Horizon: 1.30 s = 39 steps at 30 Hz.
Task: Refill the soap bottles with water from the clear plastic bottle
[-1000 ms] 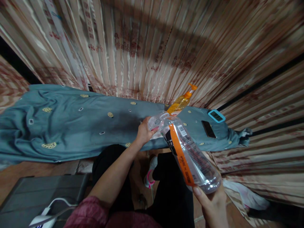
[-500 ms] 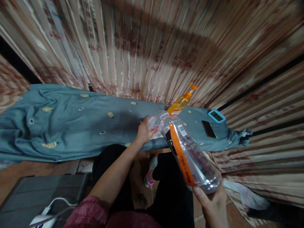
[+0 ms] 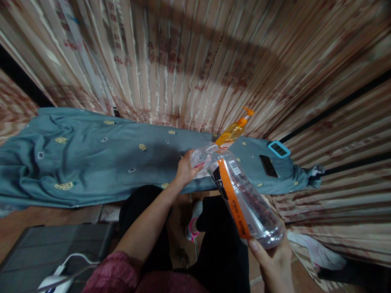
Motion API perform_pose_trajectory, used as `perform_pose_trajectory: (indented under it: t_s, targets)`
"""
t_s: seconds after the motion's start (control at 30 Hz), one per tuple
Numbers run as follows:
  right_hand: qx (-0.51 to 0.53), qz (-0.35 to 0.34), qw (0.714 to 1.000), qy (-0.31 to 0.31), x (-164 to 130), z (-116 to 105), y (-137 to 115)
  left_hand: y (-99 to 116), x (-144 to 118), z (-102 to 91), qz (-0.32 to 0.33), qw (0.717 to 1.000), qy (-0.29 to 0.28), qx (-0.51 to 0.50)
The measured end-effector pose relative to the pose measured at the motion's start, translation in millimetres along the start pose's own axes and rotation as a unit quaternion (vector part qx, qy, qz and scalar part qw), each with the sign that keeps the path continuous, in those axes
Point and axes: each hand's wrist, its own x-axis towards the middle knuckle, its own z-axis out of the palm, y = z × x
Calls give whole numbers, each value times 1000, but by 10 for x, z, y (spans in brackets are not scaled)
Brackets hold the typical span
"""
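My right hand (image 3: 273, 262) grips the base of a large clear plastic bottle (image 3: 244, 197) with an orange and black label, tilted so its neck points away from me. My left hand (image 3: 185, 167) holds a small clear container (image 3: 200, 156) right at the bottle's mouth, above the edge of a table covered in a blue-green patterned cloth (image 3: 91, 158). What the small container is cannot be told exactly. An orange pump bottle (image 3: 233, 130) stands just behind it on the cloth.
A black phone (image 3: 268, 165) and a small device with a turquoise frame (image 3: 278, 149) lie on the cloth at the right. Striped curtains (image 3: 195, 61) hang behind. A dark box (image 3: 51, 248) with a white cable sits at lower left. My legs are below.
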Motion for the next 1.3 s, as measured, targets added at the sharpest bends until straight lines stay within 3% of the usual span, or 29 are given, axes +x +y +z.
perform_pose_trajectory:
  t_s: [0.5, 1.3]
  targets:
    - [-15, -55, 998, -14, 46, -26, 92, -33, 3, 2, 5, 1000, -9, 8]
    - [-3, -22, 1000, -3, 15, 1, 31, 12, 5, -8, 2, 1000, -9, 16]
